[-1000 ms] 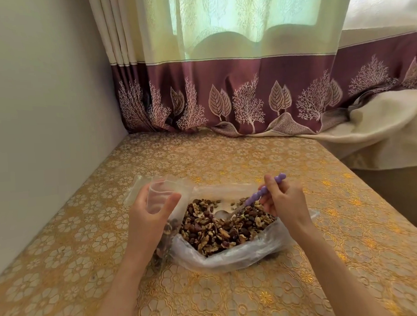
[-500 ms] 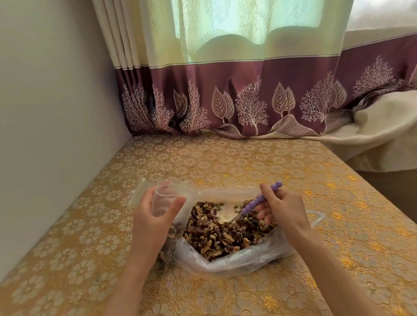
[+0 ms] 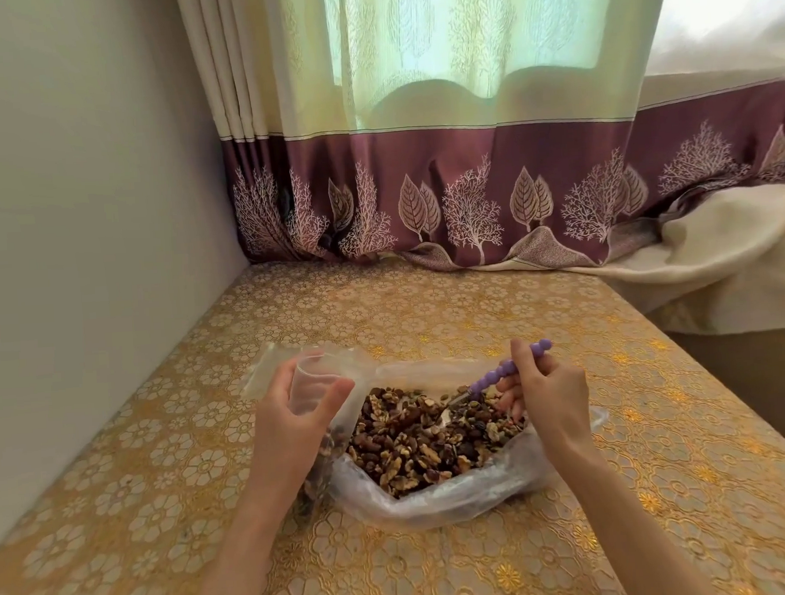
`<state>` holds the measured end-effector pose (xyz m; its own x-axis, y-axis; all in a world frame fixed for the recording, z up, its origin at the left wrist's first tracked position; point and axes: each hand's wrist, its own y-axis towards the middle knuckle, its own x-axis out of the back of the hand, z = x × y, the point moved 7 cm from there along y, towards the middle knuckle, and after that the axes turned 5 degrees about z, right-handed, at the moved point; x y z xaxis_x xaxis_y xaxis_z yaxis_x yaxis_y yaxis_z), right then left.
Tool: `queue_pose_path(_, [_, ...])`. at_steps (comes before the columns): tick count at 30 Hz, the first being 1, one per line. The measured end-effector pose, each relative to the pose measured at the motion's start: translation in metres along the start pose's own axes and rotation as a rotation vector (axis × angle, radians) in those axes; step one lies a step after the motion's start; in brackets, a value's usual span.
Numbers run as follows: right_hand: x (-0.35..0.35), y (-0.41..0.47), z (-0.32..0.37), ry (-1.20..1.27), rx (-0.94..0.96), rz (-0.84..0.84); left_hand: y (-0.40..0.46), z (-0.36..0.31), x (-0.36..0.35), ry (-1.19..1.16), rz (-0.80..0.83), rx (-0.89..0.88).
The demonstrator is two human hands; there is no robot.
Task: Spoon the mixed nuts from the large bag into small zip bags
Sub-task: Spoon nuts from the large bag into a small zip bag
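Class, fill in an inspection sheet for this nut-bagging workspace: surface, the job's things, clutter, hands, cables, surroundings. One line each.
Surface: table under a gold floral cloth, set against the wall on the left.
Job's things: large clear bag lies open on the table, full of mixed nuts; small zip bag held open beside it, some nuts in its bottom; spoon with purple beaded handle, bowl down among the nuts.
Clutter: nothing seen.
Hands: left hand grips the small zip bag; right hand pinches the spoon handle.
Cables: nothing seen.
Surroundings: plain wall on the left; curtain, pale green above and maroon with tree and leaf prints below, behind; cream cloth bunched at right.
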<state>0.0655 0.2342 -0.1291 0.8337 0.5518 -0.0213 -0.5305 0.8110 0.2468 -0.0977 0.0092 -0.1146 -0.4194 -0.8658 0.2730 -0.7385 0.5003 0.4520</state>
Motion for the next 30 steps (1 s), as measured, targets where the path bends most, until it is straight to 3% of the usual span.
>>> queue_pose_path(11, [0.002, 0.021, 0.043, 0.133, 0.047, -0.044, -0.001, 0.0, 0.002, -0.011, -0.015, 0.02])
queue_pose_path(17, [-0.024, 0.025, 0.078, 0.191, 0.094, 0.036, -0.002, 0.0, 0.002, -0.007, -0.018, 0.008])
queue_pose_path(30, [-0.111, -0.007, 0.129, -0.113, 0.44, 0.322, -0.001, 0.002, 0.005, -0.121, -0.049, 0.035])
